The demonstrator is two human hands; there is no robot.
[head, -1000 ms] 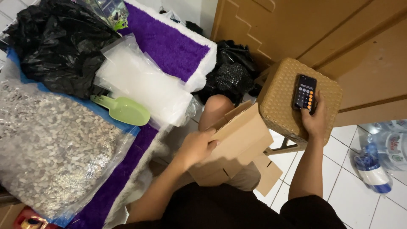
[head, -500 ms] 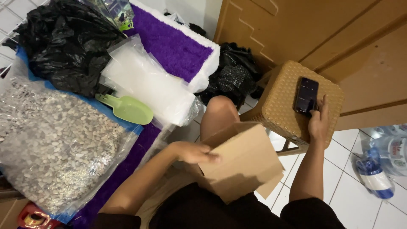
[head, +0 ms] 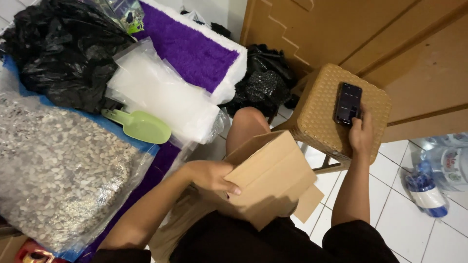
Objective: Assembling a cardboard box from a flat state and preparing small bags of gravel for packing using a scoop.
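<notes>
Head view: left hand [head: 210, 175] grips the unsealed box [head: 269, 181] on the lap, right hand [head: 361, 135] thumbs the phone [head: 348, 103] on the stool [head: 317, 112], scoop [head: 141, 125] untouched.

We have just one view, from a camera worn on the person's head. It looks almost straight down, past the lap, to the white tiled floor [head: 429, 234]. It sits close (the arms fill the bottom of the picture). The left hand [head: 212, 176] shows near the middle and the right hand [head: 361, 134] to the right. A wooden door [head: 390, 44] runs along the top edge.
</notes>
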